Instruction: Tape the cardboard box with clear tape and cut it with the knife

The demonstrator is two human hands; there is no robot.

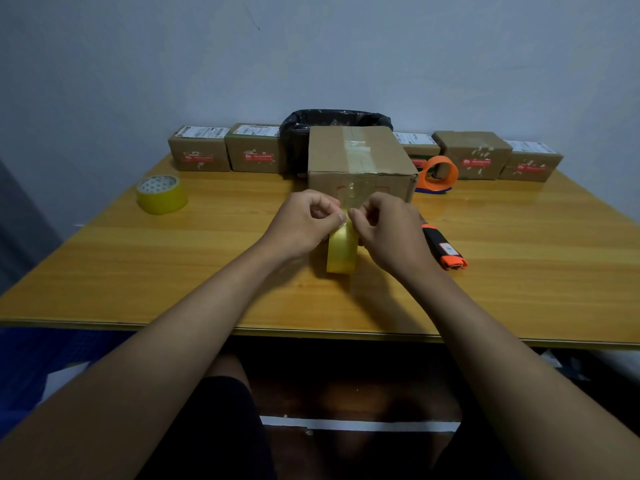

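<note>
Both hands, left (304, 221) and right (389, 230), pinch the glossy yellowish tape roll (342, 250) standing on edge on the wooden table (173, 265), before the taped box (360, 161); the knife (445, 249) lies right.

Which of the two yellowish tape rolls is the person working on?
The tape roll in hand, standing on edge before the big box, pinched at its top by both hands. The other roll lies flat, untouched, at the table's far left.
</note>
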